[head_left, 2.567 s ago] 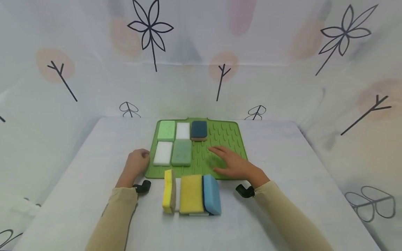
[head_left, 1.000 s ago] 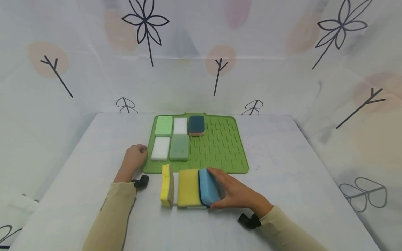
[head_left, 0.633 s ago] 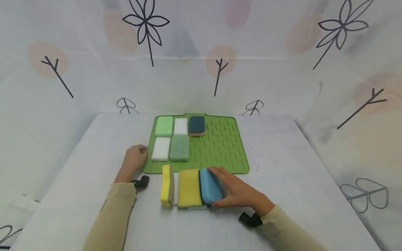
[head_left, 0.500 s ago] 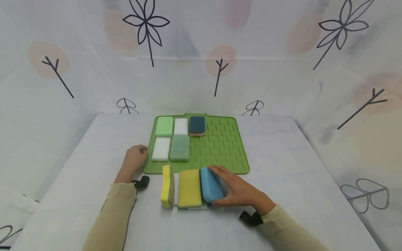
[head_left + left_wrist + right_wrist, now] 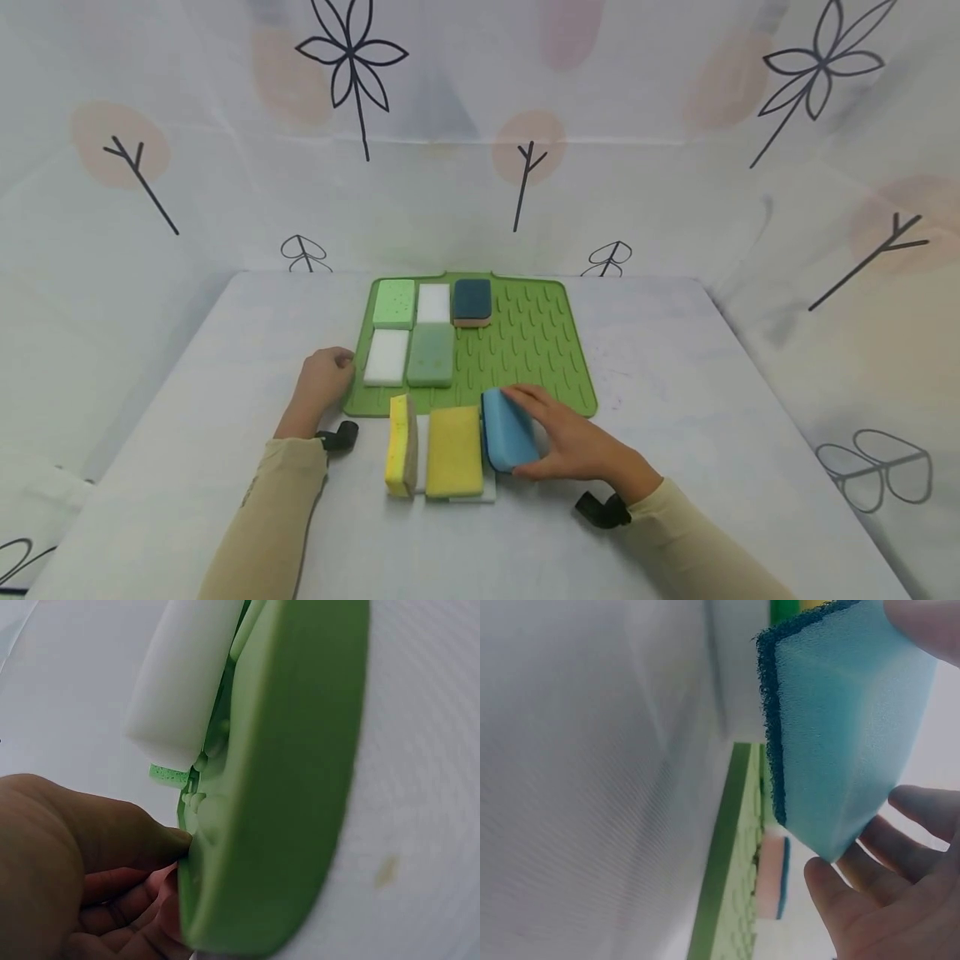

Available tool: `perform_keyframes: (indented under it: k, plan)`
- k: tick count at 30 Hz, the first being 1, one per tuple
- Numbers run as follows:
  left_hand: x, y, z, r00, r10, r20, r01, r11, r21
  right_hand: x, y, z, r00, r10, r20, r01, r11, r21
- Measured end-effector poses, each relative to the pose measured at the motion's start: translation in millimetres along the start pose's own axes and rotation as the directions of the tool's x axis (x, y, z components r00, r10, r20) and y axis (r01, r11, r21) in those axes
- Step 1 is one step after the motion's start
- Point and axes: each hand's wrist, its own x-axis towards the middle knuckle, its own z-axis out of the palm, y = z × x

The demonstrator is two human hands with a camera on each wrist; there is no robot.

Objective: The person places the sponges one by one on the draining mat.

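Note:
My right hand (image 5: pixel 585 442) grips a blue sponge (image 5: pixel 512 433) by its two ends, thumb at the near end and fingers at the far end. In the right wrist view the sponge shows a dark blue scouring layer (image 5: pixel 771 727) along one side. My left hand (image 5: pixel 324 385) pinches the left rim of the green ridged mat (image 5: pixel 525 350) between thumb and fingers, as the left wrist view shows up close. Left of the blue sponge, a yellow sponge (image 5: pixel 454 454) lies on white pieces, and another yellow sponge (image 5: pixel 401 446) stands on edge.
On the mat's left half sit a speckled light green sponge (image 5: pixel 394 303), two white sponges, a green sponge (image 5: pixel 431 356) and a dark blue-topped sponge (image 5: pixel 472 300). A white cloth covers the table (image 5: pixel 675 367), and a patterned cloth (image 5: pixel 450 200) hangs behind.
My right hand came back from over the mat to the blue sponge, took hold of it, and has moved it slightly right and away from the yellow sponge. My left hand stays on the mat's rim.

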Motion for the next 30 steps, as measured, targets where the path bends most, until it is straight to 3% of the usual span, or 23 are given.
perform_keyframes:
  k: [13, 30]
  plan:
    - [1.1, 0.1, 0.3, 1.000, -0.018, 0.008, 0.018, 1.000, -0.018, 11.7, 4, -13, 1.000, 0.011, -0.002, -0.011, 0.999, -0.050]
    - [0.4, 0.0, 0.4, 1.000, 0.020, -0.014, -0.020, 1.000, -0.016, 34.4, 11, -26, 1.000, 0.031, 0.003, -0.030, 0.995, -0.100]
